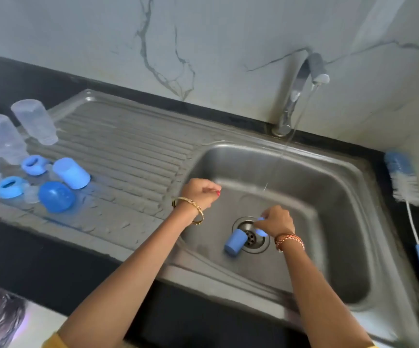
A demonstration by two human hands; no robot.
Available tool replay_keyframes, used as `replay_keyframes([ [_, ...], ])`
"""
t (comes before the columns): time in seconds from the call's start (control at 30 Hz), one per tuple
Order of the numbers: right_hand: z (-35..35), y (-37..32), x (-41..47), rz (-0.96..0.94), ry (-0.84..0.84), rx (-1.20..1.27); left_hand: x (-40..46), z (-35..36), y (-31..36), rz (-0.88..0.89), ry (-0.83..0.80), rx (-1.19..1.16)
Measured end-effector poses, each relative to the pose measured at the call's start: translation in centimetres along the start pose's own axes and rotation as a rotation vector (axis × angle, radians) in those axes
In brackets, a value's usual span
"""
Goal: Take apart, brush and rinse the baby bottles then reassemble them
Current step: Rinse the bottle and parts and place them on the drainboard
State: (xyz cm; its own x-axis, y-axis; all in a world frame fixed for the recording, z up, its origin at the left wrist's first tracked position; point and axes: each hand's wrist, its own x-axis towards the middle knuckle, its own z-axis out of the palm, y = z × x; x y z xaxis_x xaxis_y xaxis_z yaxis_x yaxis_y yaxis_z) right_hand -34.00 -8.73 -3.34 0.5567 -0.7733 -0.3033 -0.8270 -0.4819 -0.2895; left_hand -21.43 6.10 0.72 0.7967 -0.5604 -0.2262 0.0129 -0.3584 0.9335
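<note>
1 blue cap (pixel 235 241) lies in sink (pixel 341 197).

Right hand (pixel 276 221) down in the sink (pixel 349 222) over the drain (pixel 251 238), pinching a small blue part (pixel 261 232). Blue cap (pixel 235 241) lies on its side just beside the drain. Left hand (pixel 201 193) curled, holding nothing, at basin's left edge. Tap (pixel 304 84) running. Clear bottles (pixel 36 121), blue rings (pixel 34 165) and caps (pixel 71 172) on drainboard. Bottle brush (pixel 404 182) on desk (pixel 27 247), right of the sink.
</note>
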Motion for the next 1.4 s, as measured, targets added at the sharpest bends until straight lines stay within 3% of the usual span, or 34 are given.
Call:
replay_keyframes([
  [0.07, -0.6, -2.0, -0.5, -0.019, 0.007, 0.136, 0.0, -1.8, -0.1, 0.031, 0.038, 0.031],
  [0.33, -6.3, -15.2, -1.8, -0.425, 0.238, 0.704, -0.2, -10.8, 2.8, 0.308, 0.195, 0.06],
  [0.4, -6.3, -19.0, -2.7, -0.48, 0.134, 0.898, -0.1, -14.0, 2.7, 0.327, 0.25, 0.042],
  [0.5, -5.1, -24.9, -3.8, -0.538, -0.169, 1.096, 0.1, -19.0, 2.0, 0.303, 0.31, 0.001],
  [0.63, -2.0, -32.1, -3.7, -0.566, -0.234, 0.957, 1.2, -25.0, 0.7, 0.231, 0.39, 0.12],
  [0.8, 2.1, -39.1, -2.0, -0.711, -0.102, 0.447, 2.7, -30.1, -1.6, 0.074, 0.524, 0.342],
  [1.0, 6.4, -44.7, 0.0, -0.938, -0.165, 0.096, 3.8, -32.9, -3.8, 0.002, 0.461, 0.47],
  [1.4, 9.2, -45.6, 1.1, -0.98, -0.221, 0.246, 4.8, -32.7, -4.8, 0.024, 0.474, 0.56],
])
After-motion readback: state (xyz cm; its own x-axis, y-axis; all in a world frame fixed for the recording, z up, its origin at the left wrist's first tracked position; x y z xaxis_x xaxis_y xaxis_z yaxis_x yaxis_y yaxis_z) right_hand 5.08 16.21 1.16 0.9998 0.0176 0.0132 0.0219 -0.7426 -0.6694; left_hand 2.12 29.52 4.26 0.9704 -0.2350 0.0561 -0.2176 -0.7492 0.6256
